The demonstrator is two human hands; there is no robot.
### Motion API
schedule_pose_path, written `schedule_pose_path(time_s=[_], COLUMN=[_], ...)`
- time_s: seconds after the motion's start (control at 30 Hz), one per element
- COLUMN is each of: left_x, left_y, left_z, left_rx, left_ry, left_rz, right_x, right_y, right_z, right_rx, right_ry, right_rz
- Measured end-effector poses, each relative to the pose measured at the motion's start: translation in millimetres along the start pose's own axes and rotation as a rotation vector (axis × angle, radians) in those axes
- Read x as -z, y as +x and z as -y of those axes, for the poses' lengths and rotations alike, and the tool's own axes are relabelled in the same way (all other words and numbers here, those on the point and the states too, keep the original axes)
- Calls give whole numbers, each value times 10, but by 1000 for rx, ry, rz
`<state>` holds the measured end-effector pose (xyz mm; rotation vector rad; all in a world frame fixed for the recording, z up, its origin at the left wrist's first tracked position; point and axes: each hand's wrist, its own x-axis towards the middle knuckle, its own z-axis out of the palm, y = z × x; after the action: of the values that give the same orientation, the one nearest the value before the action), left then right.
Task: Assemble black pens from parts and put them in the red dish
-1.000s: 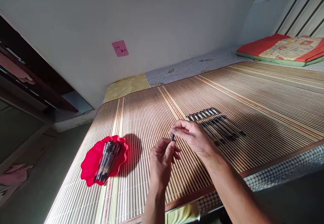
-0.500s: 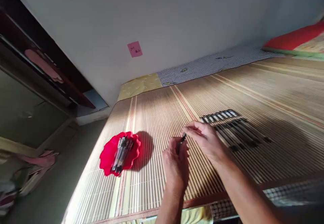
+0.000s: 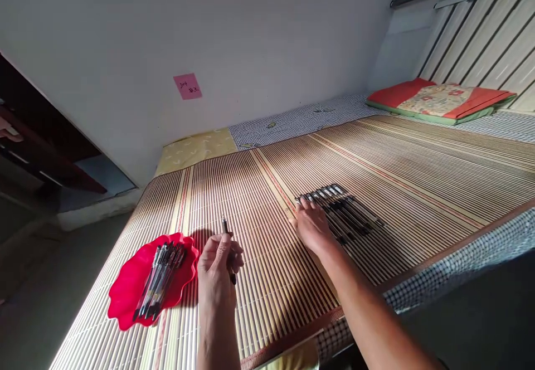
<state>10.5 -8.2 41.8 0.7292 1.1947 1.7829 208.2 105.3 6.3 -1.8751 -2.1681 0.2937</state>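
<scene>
My left hand point(image 3: 219, 256) is closed around a slim black pen point(image 3: 225, 225), its bare tip pointing up and away. My right hand point(image 3: 311, 222) is lowered to the mat at the left end of a row of short black pen caps point(image 3: 330, 190) with pale parts. Its fingers pinch a small dark piece that looks like a pen cap, mostly hidden by the fingertips. Long dark pen parts point(image 3: 355, 217) lie side by side just below the caps, partly behind my right hand and forearm. Left of my left hand, a red scalloped plate point(image 3: 125, 286) holds several clear-barrelled pens point(image 3: 161, 281) with black caps.
A striped bamboo mat point(image 3: 259, 281) covers the bed. Along the wall runs a checked and yellow cloth edge point(image 3: 200, 150). A folded red floral quilt point(image 3: 438, 100) lies at the far right. A pink note point(image 3: 188, 86) is stuck on the wall.
My hands have parted: the right has gone from beside the pen to the row of caps, while the left has moved left with the pen. My view has turned to the right.
</scene>
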Motion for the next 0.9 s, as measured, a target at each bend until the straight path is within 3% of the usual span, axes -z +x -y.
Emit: schedule_pose_path(time_s=[0.1, 0.2, 0.3, 0.6, 0.83, 0.9], left_x=[-51, -74, -79, -136, -166, -171], left_y=[-14, -23, -27, -52, -71, -77], left_z=[29, 47, 69, 165, 175, 174], left_rx=[35, 59, 75, 100, 93, 92], left_ry=[-8, -5, -2, 50, 108, 134], left_rz=[45, 85, 89, 188, 223, 243], right_x=[38, 136, 167, 10, -112, -164], right_y=[33, -33, -86, -111, -158, -147], right_z=[-54, -12, 20, 189, 271, 253], right_rx=[32, 133, 140, 156, 214, 186], right_ry=[-26, 39, 124, -20, 86, 209], right_rz=[13, 39, 31, 117, 94, 59])
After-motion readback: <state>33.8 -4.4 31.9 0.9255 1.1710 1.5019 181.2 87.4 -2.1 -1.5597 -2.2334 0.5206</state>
